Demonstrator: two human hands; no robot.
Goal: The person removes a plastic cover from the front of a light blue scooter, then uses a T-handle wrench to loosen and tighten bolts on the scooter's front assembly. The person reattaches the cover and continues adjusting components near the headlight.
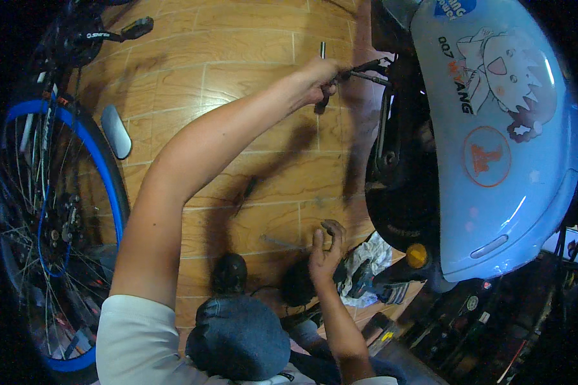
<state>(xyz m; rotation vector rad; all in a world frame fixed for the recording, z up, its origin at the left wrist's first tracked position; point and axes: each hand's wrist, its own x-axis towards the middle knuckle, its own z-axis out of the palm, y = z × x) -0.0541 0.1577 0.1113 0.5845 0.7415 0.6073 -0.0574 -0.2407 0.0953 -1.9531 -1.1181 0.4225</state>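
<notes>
Wood-grain floor point(250, 58) fills the middle of the frame. Left hand point(320, 80), upper centre, is clenched round a dark tool point(359, 70) pressed against the black wheel area of the pale blue scooter point(494, 147) at right. Right hand point(326, 251), lower centre, hangs with fingers loosely curled, seemingly empty, just above a crumpled rag point(369, 260). Blue-rimmed bicycle wheel point(58, 212) stands at far left.

Warm, fairly dim light; forearm shadows fall on the wooden floor point(250, 70) toward 3 o'clock, glare streaks the blue fender point(494, 160), the rim bends into black, and details look slightly soft
</notes>
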